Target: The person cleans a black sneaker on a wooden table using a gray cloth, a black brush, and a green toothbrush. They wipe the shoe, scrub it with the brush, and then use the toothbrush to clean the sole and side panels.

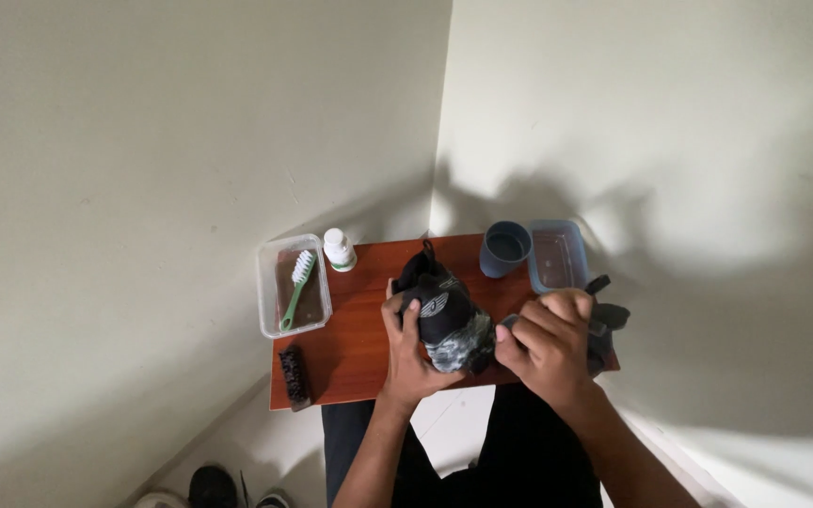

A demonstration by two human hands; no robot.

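A black sports shoe [435,306] with a grey patterned toe rests on a small reddish wooden table [355,329]. My left hand [409,353] grips the shoe from the near left side, thumb up over it. My right hand [546,343] is closed around a dark grey cloth [609,318] and presses it against the shoe's right side near the toe.
A clear plastic tub [270,292] holding a green-handled brush [296,282] sits at the table's left end. Beside it stand a small white bottle [338,249], a blue-grey cup [505,247] and a second blue tub [562,256]. A black brush [294,374] lies at the near left corner. Walls meet behind.
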